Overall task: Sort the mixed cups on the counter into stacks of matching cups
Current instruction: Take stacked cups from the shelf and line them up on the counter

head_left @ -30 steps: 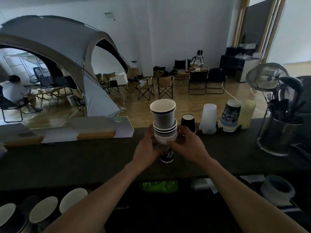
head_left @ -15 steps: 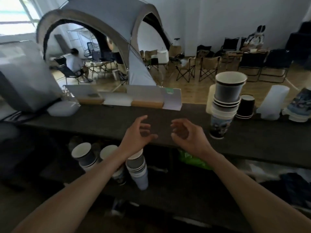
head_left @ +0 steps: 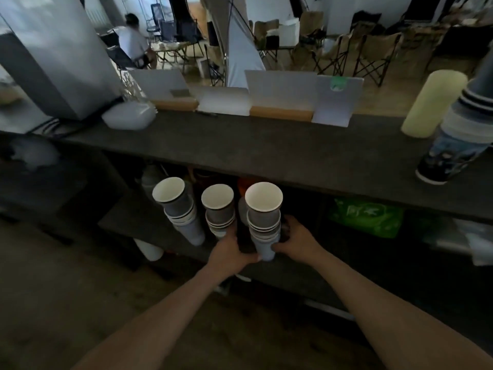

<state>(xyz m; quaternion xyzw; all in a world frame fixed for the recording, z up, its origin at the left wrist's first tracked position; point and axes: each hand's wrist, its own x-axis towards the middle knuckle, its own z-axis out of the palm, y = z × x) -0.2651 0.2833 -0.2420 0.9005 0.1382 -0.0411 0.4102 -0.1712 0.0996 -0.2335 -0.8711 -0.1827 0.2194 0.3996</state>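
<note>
Three stacks of nested paper cups stand on the dark lower shelf (head_left: 125, 220) beneath the table (head_left: 266, 150). Each cup is a smooth tapered cone, matte grey outside with dark and pale bands near the rim, and plain white inside.

The right stack (head_left: 264, 222) stands upright, its long axis vertical and its open mouth facing up toward the camera. The left hand (head_left: 230, 249) and the right hand (head_left: 298, 240) clasp its narrow base from either side, fingers curled round the lowest cups, with only the stack between them.

The middle stack (head_left: 218, 209) stands just beside it, its foot hidden behind the left hand. The left stack (head_left: 178, 209) appears to lean leftward at the top. The table's front edge overhangs the shelf just behind all three mouths.

On the table's rough dark top, at the far right, stands a tall mixed stack (head_left: 453, 134): a printed cup at the bottom, white cups in the middle and banded grey ones above, cut by the frame edge. Just beside it is a pale yellow column of cups (head_left: 434, 102). White and brown card boxes (head_left: 280, 102) line the back edge. A grey machine (head_left: 53, 54) and a white plastic container (head_left: 128, 118) sit at the left. A green packet (head_left: 368, 217) lies under the table, right of the hands.
</note>
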